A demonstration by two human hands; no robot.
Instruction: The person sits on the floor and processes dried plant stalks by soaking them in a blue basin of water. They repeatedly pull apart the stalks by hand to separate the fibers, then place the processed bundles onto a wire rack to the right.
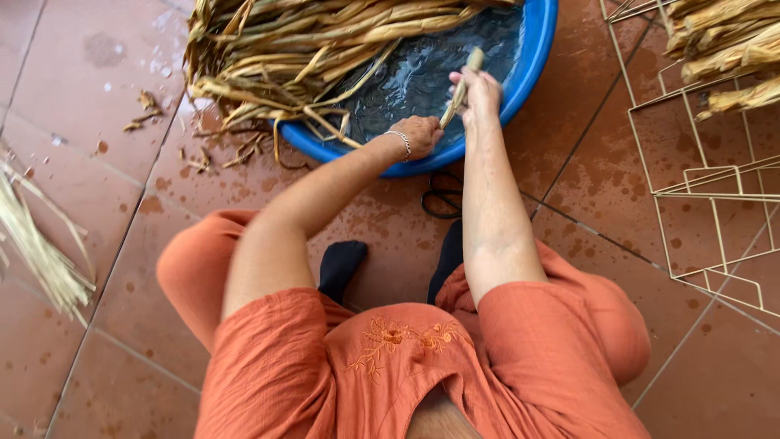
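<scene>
Right hand closed around dried leaf strip above near rim of blue basin; strip's long axis runs up and away over the water. Left hand curled on the rim just beside, fingers hidden.

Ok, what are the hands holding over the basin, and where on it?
Both hands grip one dried leaf strip: right hand mid-length, left hand at its lower end, above the blue basin.
</scene>
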